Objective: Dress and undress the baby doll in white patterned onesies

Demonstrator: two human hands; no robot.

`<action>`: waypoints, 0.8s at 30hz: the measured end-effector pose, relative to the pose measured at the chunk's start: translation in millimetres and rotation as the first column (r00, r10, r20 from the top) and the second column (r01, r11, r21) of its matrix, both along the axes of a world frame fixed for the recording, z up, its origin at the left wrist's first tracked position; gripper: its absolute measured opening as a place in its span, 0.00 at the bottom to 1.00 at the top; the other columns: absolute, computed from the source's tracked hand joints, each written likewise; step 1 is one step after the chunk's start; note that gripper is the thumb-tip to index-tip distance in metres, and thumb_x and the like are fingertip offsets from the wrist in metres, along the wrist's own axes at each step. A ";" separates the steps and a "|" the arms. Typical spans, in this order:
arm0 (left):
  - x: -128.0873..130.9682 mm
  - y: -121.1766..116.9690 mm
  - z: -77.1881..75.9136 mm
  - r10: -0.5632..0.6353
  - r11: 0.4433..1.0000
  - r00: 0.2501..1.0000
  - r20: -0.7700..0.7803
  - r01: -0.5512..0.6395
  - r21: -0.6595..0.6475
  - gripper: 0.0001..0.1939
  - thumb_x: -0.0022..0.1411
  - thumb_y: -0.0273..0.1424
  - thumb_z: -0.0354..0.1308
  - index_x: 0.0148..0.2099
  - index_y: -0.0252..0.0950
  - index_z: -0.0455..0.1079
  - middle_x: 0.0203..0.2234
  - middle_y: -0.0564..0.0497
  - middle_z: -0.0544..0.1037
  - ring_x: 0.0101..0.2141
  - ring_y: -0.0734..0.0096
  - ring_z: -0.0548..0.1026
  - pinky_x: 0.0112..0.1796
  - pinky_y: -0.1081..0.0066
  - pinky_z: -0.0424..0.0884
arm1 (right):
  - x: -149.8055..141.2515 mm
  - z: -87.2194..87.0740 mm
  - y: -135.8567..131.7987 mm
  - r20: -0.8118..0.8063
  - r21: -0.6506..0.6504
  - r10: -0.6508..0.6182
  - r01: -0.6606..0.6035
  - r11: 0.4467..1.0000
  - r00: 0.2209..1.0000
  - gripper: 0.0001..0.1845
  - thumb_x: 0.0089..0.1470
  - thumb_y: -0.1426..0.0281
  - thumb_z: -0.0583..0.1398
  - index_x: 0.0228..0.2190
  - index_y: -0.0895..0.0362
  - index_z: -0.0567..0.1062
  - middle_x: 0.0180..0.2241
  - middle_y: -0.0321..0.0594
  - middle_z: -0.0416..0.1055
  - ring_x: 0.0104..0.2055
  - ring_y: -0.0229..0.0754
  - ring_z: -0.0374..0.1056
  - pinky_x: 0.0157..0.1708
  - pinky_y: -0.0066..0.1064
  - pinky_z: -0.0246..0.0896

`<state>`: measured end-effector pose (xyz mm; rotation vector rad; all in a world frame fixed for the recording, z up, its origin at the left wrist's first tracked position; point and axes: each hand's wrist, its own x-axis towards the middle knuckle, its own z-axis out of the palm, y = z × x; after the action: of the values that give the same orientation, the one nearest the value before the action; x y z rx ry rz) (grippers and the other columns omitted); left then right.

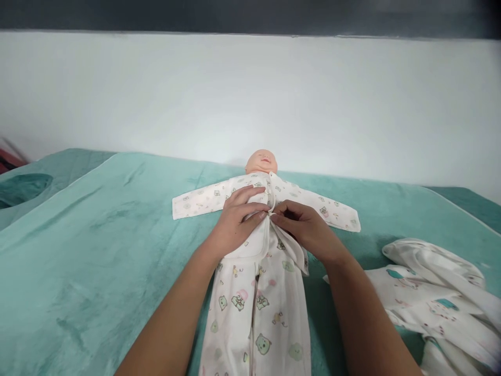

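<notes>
A baby doll (254,163) lies on its back, its head toward the wall. It wears a white baby shirt (199,199) with small printed bears, the sleeves spread out to both sides. Below the shirt are matching baby pants (235,303), both legs pointing toward me. My left hand (240,216) rests over the shirt's front, thumb and index finger closed on its middle edge. Opposite it, my right hand (303,224) pinches the other front edge, and the fingertips of both hands meet there. Beneath the right hand the lower flap hangs loose. Any fastener between the fingers is hidden.
A crumpled white printed cloth (434,297) lies to the right, close to my right forearm. Teal plush fabric (117,271) covers the surface. A white wall (250,94) rises behind the doll. Something red (10,161) shows at the far left edge.
</notes>
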<state>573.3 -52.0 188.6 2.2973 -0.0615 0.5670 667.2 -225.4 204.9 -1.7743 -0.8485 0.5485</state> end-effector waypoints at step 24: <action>-5.9 1.7 6.2 0.189 0.920 0.982 -0.003 -0.178 -0.351 0.05 0.62 0.33 0.57 0.33 0.39 0.67 0.46 0.51 0.75 0.47 0.65 0.72 0.48 0.64 0.67 | 4.6 -3.7 -0.7 -0.466 0.292 -0.170 0.332 0.897 0.868 0.16 0.50 0.61 0.63 0.24 0.55 0.62 0.22 0.31 0.53 0.23 0.34 0.50 0.23 0.28 0.46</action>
<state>567.4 -50.3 194.8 1.9568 0.2265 0.6529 671.9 -226.1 201.3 -1.3225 -0.3632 0.5387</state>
